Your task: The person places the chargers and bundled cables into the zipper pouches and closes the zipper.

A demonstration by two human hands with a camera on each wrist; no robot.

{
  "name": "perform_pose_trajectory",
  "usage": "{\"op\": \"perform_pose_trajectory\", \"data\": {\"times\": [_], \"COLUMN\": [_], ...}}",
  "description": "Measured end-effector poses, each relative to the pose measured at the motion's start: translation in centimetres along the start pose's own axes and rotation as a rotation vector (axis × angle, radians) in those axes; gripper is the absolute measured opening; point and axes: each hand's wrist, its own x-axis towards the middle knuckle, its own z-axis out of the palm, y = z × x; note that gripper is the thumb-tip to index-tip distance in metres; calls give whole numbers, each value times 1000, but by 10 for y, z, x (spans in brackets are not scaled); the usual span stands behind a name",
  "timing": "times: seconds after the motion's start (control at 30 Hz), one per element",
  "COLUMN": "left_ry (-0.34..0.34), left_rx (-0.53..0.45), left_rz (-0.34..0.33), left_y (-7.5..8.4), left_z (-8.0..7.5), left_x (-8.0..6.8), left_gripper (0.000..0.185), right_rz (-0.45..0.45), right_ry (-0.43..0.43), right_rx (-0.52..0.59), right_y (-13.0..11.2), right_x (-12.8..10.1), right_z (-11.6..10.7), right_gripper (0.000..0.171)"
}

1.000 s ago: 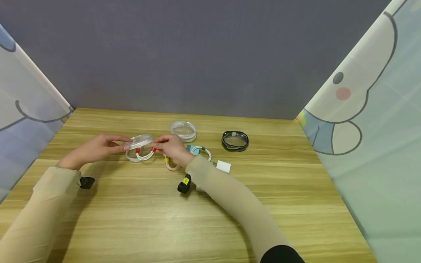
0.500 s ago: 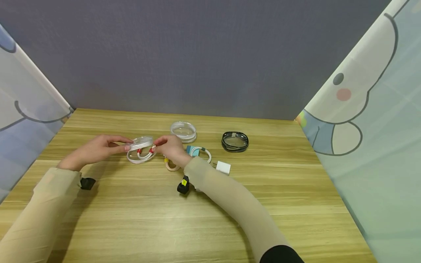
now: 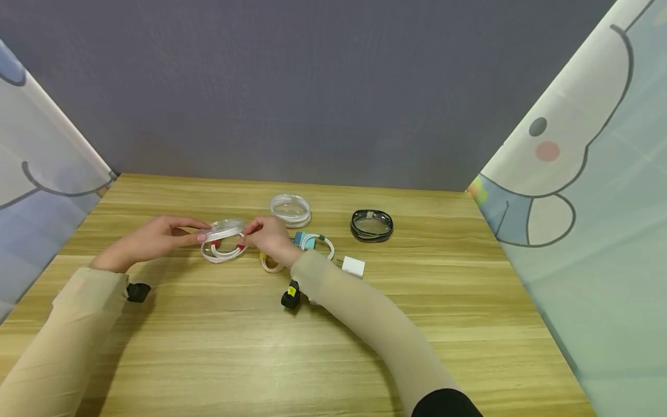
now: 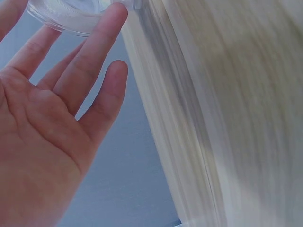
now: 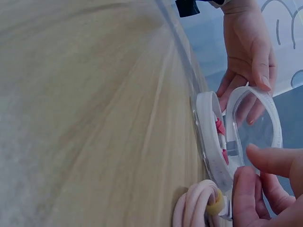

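A round clear plastic case with a white rim stands with its lid (image 3: 224, 229) raised over its base (image 3: 221, 258). Inside the base lies a coiled white cable (image 3: 225, 253) with red ties. My left hand (image 3: 156, 240) pinches the lid's left edge between thumb and fingers. At the opposite edge, my right hand (image 3: 268, 234) has thumb and fingers curled about the case; its thumb (image 5: 262, 158) is at the lid and the other fingertips are by the base rim. In the left wrist view, only part of the lid (image 4: 75, 19) shows.
A pinkish coiled cable (image 5: 196, 205) with a yellow tie lies just right of the case. Beyond it are a blue block (image 3: 304, 240), a green-tied white cable (image 3: 327, 246) and a white charger plug (image 3: 354, 266). Behind sit another clear case (image 3: 290, 211) and a black-rimmed case (image 3: 372, 225).
The red-tied cable, earlier pinched at its right end by my right hand, has settled lower into the base. My right fingers have shifted up to the lid's edge; the left hand hardly moved.
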Motion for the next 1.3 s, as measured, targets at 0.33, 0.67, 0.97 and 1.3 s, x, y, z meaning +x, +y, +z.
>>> {"op": "perform_pose_trajectory", "data": {"times": [0.33, 0.67, 0.97, 1.3], "left_ry": [-1, 12, 33, 37], "left_rx": [-4, -9, 7, 9], "left_rz": [-15, -29, 1, 26], "left_y": [-1, -3, -5, -1], "left_z": [1, -1, 3, 3], "left_x": [-3, -6, -5, -3], "left_gripper": [50, 49, 46, 42], "right_rz": [-13, -124, -193, -227], "right_ry": [-105, -268, -346, -393], "right_rx": [120, 187, 147, 130], "right_y": [0, -9, -7, 14], "right_x": [-12, -29, -46, -71], "right_z": [-8, -23, -46, -73], "right_gripper": [18, 28, 23, 23]}}
